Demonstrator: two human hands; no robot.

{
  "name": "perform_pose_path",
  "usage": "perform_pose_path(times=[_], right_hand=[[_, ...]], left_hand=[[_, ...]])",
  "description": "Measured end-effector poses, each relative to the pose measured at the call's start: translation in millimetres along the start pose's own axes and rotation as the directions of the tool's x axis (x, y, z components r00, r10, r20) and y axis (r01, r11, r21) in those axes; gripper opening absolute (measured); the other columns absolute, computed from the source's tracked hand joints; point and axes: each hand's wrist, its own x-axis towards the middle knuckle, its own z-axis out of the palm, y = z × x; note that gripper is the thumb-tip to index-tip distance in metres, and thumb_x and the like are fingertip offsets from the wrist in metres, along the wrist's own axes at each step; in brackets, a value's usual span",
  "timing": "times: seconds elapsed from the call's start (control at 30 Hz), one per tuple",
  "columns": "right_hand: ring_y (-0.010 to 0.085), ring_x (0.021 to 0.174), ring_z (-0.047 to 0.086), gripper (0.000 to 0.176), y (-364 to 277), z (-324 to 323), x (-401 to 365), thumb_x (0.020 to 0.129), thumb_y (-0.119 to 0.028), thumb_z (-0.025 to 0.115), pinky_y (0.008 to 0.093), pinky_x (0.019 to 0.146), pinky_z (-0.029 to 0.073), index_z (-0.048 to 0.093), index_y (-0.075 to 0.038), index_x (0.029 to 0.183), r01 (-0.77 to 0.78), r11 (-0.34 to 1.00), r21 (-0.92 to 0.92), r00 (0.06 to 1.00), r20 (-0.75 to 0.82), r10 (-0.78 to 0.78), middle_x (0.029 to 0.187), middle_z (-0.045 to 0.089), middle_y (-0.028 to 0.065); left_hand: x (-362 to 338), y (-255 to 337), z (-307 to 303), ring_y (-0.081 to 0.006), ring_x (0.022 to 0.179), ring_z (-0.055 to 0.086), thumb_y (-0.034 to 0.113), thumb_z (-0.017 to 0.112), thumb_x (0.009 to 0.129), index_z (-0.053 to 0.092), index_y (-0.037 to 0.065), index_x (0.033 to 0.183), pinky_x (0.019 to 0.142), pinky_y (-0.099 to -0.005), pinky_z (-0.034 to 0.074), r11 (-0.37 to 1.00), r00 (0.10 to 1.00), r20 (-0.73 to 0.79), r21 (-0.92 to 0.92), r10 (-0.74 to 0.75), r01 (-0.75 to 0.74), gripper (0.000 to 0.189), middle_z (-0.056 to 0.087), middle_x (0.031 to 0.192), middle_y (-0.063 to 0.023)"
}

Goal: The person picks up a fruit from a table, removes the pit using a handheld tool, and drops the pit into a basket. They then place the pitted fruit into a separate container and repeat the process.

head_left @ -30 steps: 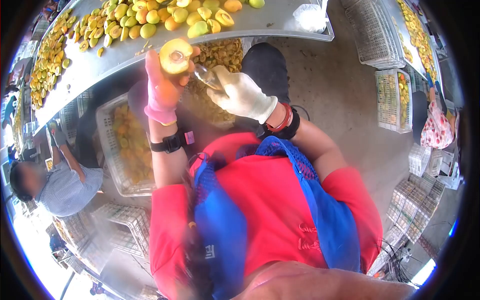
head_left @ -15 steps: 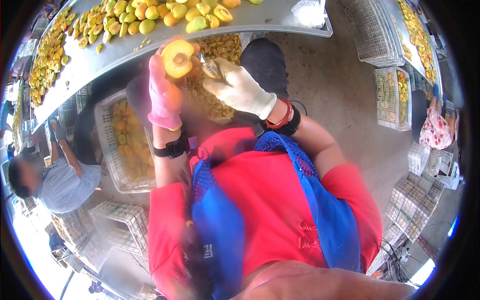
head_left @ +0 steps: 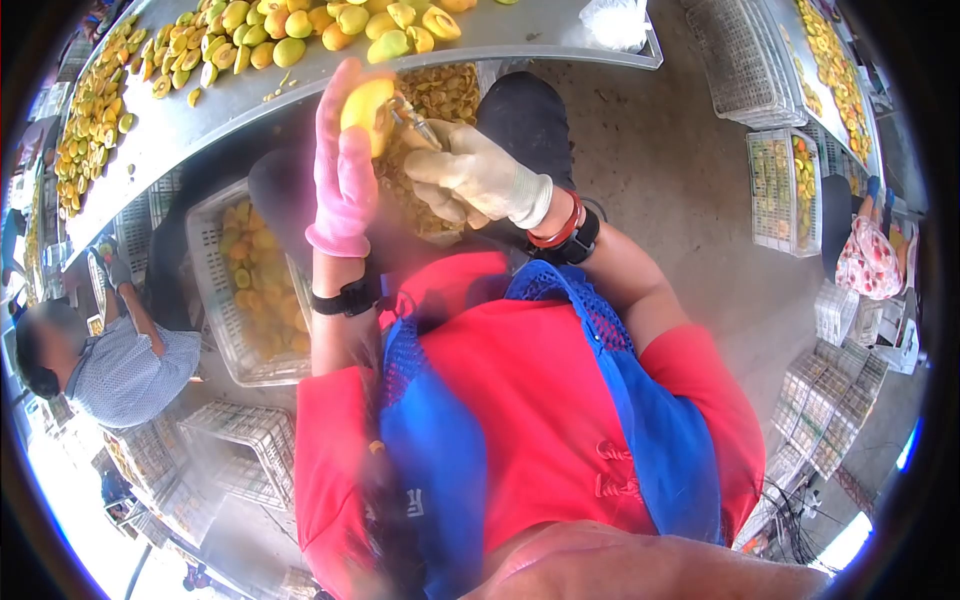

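My left hand (head_left: 342, 190), in a pink glove, is closed around a yellow peach half (head_left: 366, 103), its cut face turned toward the right. In a whitish glove, my right hand (head_left: 480, 172) grips a small metal-tipped hand tool (head_left: 418, 122). The tool's tip is at the cut face of the peach; whether it touches cannot be made out. Beneath both hands lies a mass of yellow fruit scraps (head_left: 445, 95), partly hidden by the hands.
A metal table (head_left: 520, 30) ahead bears many peach halves (head_left: 290, 50) and a clear plastic bag (head_left: 613, 25). A white crate (head_left: 205, 270) of peaches stands at my left. Another person (head_left: 135, 370) sits at far left. Stacked crates (head_left: 745, 70) stand at right.
My left hand has turned the peach half so its cut face no longer points at me, and its fingers have straightened upward. My right hand has rotated slightly, staying near the fruit with the tool.
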Motion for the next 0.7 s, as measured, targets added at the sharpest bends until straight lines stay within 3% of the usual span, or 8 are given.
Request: perform_pose_path(times=[0.1, 0.17, 0.23, 0.3, 0.37, 0.47, 0.57, 0.7], right_hand=[[0.0096, 0.041, 0.046, 0.014, -0.4, 2.2, 2.2, 0.094, -0.017, 0.059, 0.0273, 0.034, 0.036, 0.05, -0.006, 0.096, 0.01, 0.997, -0.073, 0.998, -0.061, -0.015, 0.061, 0.049, 0.0006], [0.0087, 0.042, 0.046, 0.014, -10.5, 12.6, -5.2, 0.093, -0.016, 0.059, 0.0268, 0.035, 0.037, 0.051, -0.006, 0.098, -0.023, 0.985, -0.169, 0.995, -0.1, 0.006, 0.062, 0.05, 0.0006], [0.0076, 0.044, 0.047, 0.015, 35.0, 0.3, 22.5, 0.094, -0.015, 0.059, 0.0249, 0.036, 0.036, 0.051, -0.005, 0.102, 0.344, 0.854, -0.39, 0.91, -0.084, -0.405, 0.064, 0.05, 0.0006], [0.0087, 0.049, 0.05, 0.017, 37.7, 0.2, 25.0, 0.093, -0.014, 0.059, 0.0249, 0.041, 0.039, 0.051, -0.005, 0.105, 0.351, 0.875, -0.333, 0.917, -0.066, -0.392, 0.068, 0.052, 0.0018], [0.012, 0.058, 0.056, 0.019, 1.1, 11.3, 1.4, 0.093, -0.013, 0.059, 0.0271, 0.05, 0.045, 0.052, -0.003, 0.108, -0.042, 0.999, -0.005, 0.999, -0.003, 0.042, 0.075, 0.057, 0.0041], [0.0179, 0.074, 0.063, 0.019, 14.6, 12.0, 2.0, 0.093, -0.013, 0.059, 0.033, 0.067, 0.051, 0.054, 0.0, 0.107, 0.075, 0.996, -0.053, 0.997, 0.005, -0.074, 0.084, 0.062, 0.0081], [0.0246, 0.087, 0.066, 0.02, 29.2, 4.4, 10.8, 0.092, -0.012, 0.059, 0.0383, 0.08, 0.051, 0.056, 0.002, 0.107, 0.35, 0.732, -0.585, 0.897, -0.018, -0.443, 0.091, 0.067, 0.0129], [0.0285, 0.09, 0.067, 0.023, 21.5, 1.5, 5.9, 0.092, -0.012, 0.059, 0.0401, 0.082, 0.052, 0.057, 0.001, 0.111, 0.195, 0.863, -0.465, 0.973, -0.02, -0.23, 0.094, 0.068, 0.0172]], left_hand=[[3.1, 13.0, -4.4, -0.0255, 0.12, 0.057, 0.044, 0.051, 0.102, 0.037, 0.005, 0.148, 0.102, -0.0373, 0.047, 0.997, 0.991, 0.124, 0.072, -0.048, 0.04, 0.062, 0.053, 0.14, -0.0177], [2.5, 27.0, 6.4, -0.0264, 0.115, 0.061, 0.04, 0.048, 0.103, 0.044, 0.004, 0.139, 0.098, -0.0406, 0.051, 0.988, 0.988, -0.001, -0.041, -0.152, 0.152, 0.051, 0.056, 0.134, -0.0186], [-0.7, 33.5, 26.2, -0.0266, 0.111, 0.063, 0.04, 0.046, 0.104, 0.047, 0.004, 0.134, 0.095, -0.0417, 0.053, 0.946, 0.933, -0.196, -0.182, -0.302, 0.268, 0.047, 0.059, 0.13, -0.0189], [-0.4, 22.4, 32.3, -0.0253, 0.102, 0.065, 0.04, 0.045, 0.105, 0.049, 0.004, 0.127, 0.089, -0.0406, 0.056, 0.978, 0.947, -0.264, -0.148, -0.183, 0.148, 0.043, 0.062, 0.121, -0.0176], [-1.3, 17.9, 36.4, -0.0213, 0.097, 0.064, 0.036, 0.046, 0.105, 0.049, 0.003, 0.124, 0.087, -0.0368, 0.056, 0.982, 0.954, -0.289, -0.189, -0.084, 0.029, 0.038, 0.063, 0.116, -0.014], [-1.0, 10.9, 40.1, -0.0234, 0.094, 0.066, 0.04, 0.042, 0.106, 0.048, 0.003, 0.124, 0.084, -0.0378, 0.057, 0.989, 0.963, -0.268, -0.134, 0.019, -0.056, 0.042, 0.063, 0.115, -0.0152], [-4.0, 11.2, 39.0, -0.0286, 0.096, 0.067, 0.051, 0.042, 0.103, 0.047, 0.004, 0.126, 0.083, -0.0413, 0.058, 0.972, 0.961, -0.25, -0.228, -0.119, 0.061, 0.052, 0.064, 0.116, -0.018], [-3.9, 13.5, 39.8, -0.0307, 0.091, 0.069, 0.06, 0.039, 0.101, 0.052, 0.002, 0.124, 0.08, -0.0412, 0.059, 0.925, 0.919, -0.267, -0.324, -0.29, 0.197, 0.064, 0.066, 0.114, -0.0183]])
